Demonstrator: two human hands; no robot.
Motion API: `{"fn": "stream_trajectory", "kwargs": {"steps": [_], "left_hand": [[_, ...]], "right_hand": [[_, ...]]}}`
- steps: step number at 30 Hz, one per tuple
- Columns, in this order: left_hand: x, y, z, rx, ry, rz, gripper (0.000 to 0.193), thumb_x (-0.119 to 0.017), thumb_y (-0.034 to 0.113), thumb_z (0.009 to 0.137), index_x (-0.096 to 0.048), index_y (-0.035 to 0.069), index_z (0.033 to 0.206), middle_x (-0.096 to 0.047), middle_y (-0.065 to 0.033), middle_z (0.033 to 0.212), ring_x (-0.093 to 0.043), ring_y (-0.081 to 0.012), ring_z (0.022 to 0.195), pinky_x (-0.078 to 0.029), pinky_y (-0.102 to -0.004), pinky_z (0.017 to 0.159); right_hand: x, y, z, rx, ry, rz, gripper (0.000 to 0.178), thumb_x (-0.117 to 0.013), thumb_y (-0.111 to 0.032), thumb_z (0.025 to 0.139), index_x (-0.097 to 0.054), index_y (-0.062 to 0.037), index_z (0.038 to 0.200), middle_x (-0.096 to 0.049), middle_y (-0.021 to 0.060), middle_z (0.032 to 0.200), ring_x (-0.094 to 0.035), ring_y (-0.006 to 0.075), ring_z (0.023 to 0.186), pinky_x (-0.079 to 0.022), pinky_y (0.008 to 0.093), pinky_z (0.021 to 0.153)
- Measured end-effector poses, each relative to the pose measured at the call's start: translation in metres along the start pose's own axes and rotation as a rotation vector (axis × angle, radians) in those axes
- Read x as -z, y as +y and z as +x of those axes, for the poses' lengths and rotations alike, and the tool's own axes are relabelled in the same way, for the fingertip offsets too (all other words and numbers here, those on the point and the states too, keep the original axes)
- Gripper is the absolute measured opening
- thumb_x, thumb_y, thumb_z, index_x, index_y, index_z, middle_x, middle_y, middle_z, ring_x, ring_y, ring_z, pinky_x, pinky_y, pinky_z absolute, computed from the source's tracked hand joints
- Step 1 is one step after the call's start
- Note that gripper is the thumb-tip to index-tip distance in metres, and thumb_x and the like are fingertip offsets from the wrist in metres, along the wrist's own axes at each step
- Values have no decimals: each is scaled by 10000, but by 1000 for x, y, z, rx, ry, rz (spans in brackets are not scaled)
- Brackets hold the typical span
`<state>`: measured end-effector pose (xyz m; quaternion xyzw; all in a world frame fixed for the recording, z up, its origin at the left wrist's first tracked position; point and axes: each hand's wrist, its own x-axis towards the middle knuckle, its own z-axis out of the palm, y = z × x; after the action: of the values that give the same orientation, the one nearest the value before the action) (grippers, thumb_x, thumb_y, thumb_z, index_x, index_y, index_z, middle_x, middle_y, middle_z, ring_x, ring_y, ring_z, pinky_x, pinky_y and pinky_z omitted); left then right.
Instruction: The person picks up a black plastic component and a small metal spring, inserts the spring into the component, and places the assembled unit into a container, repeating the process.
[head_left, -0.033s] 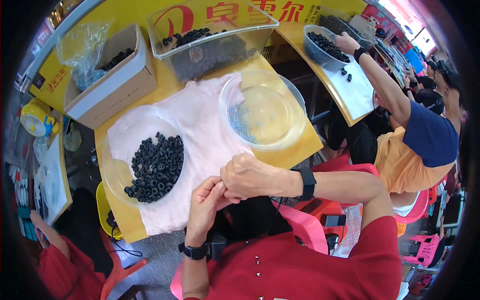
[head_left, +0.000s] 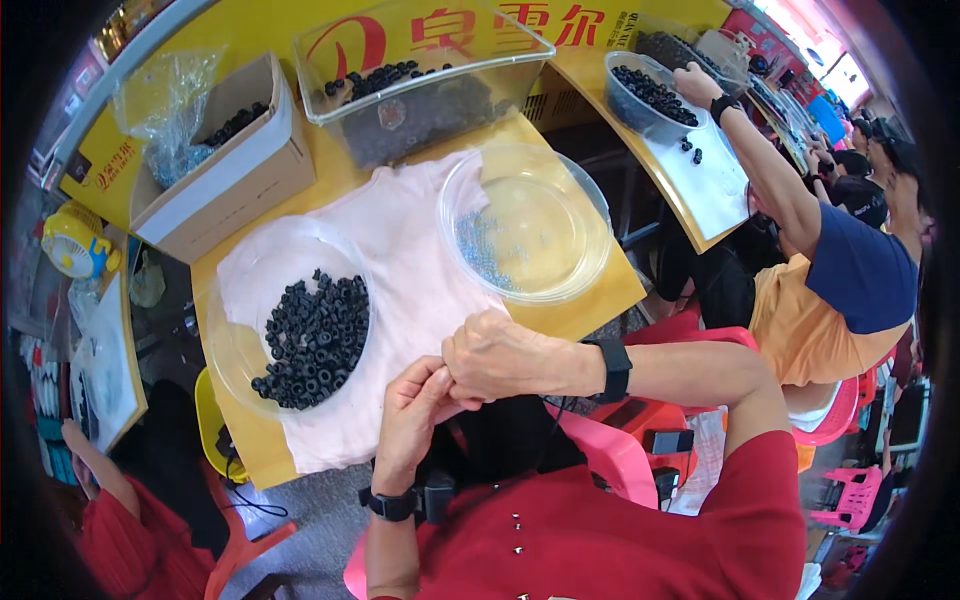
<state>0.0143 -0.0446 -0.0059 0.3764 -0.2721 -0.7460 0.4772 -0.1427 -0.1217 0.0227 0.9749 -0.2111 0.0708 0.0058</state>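
My left hand (head_left: pixel 410 405) and my right hand (head_left: pixel 500 355) meet at the front edge of the table. The fingers of both are closed and pressed together, and whatever they hold is hidden. To their left, a round clear plastic bowl (head_left: pixel 232 375) holds a heap of small black ring-shaped pieces (head_left: pixel 318 340). Beyond my right hand stands a second round clear bowl (head_left: pixel 560 292) with tiny clear, bluish beads (head_left: pixel 482 248) along its left side. A pale pink cloth (head_left: pixel 405 235) lies under part of both bowls.
At the back, a clear plastic bin (head_left: pixel 430 125) and a cardboard box (head_left: pixel 235 185) hold black pieces. A co-worker's hand (head_left: pixel 697 85) reaches into a tub (head_left: pixel 640 118) at the right. A small yellow fan (head_left: pixel 72 240) stands at far left, a yellow bin (head_left: pixel 208 415) beside the table (head_left: pixel 590 310).
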Motion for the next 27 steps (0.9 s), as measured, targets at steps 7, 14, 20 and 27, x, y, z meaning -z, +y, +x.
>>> {"fn": "stream_trajectory", "kwargs": {"steps": [7, 14, 20, 27], "left_hand": [[3, -3, 0, 17, -37, 6, 214, -482, 177, 980, -568, -6, 1050, -647, -79, 881, -662, -171, 755, -554, -280, 726], [-5, -1, -2, -213, -7, -24, 431, -383, 330, 1009, -527, -55, 1140, -618, -156, 981, -643, -239, 878, -531, -341, 789], [-4, -1, 1, -132, -72, 72, 345, -410, 216, 1008, -546, -66, 1153, -623, -163, 1013, -646, -222, 889, -525, -337, 824], [-1, -5, -5, -123, -41, 92, 268, -460, 133, 985, -556, -60, 1143, -633, -143, 1007, -646, -202, 904, -525, -317, 829]], "right_hand": [[-5, -8, -4, 22, 52, 62, 296, -643, -355, 638, -587, -75, 559, -568, 97, 532, -584, 244, 470, -436, 361, 428], [87, 37, 38, -512, 85, 220, 418, -543, -397, 840, -619, -19, 677, -606, 178, 603, -640, 327, 587, -507, 395, 531], [129, 169, 106, -626, 451, 50, 442, -574, -409, 793, -650, 21, 727, -639, 203, 704, -645, 348, 699, -509, 433, 655], [142, 166, 75, -579, 551, 210, 506, -685, -410, 758, -639, 30, 1004, -673, 173, 840, -655, 310, 794, -499, 392, 726]]}}
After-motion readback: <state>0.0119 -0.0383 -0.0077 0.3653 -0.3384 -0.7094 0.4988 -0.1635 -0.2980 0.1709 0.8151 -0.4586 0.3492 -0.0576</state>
